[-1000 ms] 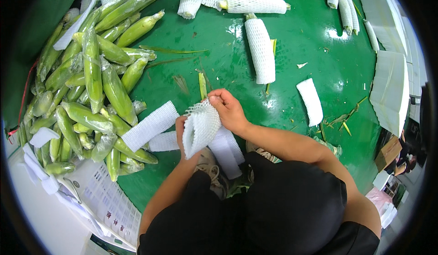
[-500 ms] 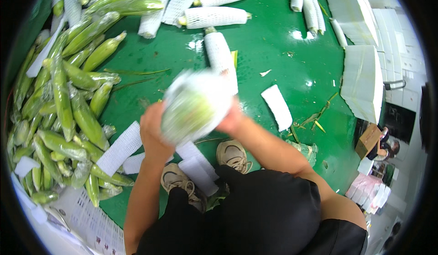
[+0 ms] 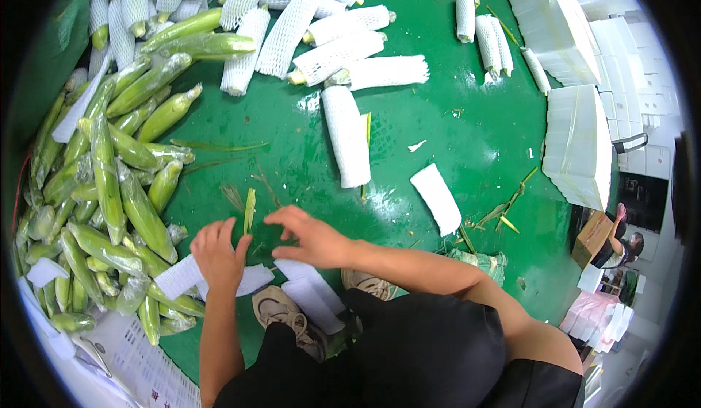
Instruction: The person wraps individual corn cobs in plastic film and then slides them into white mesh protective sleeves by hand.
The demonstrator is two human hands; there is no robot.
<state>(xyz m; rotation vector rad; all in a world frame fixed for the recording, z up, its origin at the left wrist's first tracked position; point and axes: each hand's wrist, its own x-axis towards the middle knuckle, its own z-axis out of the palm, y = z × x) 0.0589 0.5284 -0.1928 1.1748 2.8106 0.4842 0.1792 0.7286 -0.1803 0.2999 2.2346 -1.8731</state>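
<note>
My left hand [image 3: 219,256] is over the near floor beside the pile of plastic-wrapped corn ears [image 3: 142,200], its thumb apart from the fingers and nothing seen in it. Partly behind it lie white foam net sleeves [image 3: 177,277]. My right hand [image 3: 312,241] has its fingers spread and holds nothing, just above more flat foam sleeves [image 3: 309,289]. Between the two hands a bit of green husk [image 3: 250,211] rests on the floor. Farther off, corn ears in foam nets lie about, one [image 3: 387,72] pointing sideways and another [image 3: 346,138] lengthwise.
A heap of netted corn [image 3: 252,50] fills the far left. At right, several netted ears [image 3: 488,43], a loose foam sleeve [image 3: 437,198] and husk scraps [image 3: 504,209] lie on the green floor. White foam boxes [image 3: 577,141] line the right; a person [image 3: 621,244] is beyond.
The netted corn ear has left my hands, and an additional one lies among those at the far middle. Both hands have come down and nearer, now apart. The view has shifted slightly.
</note>
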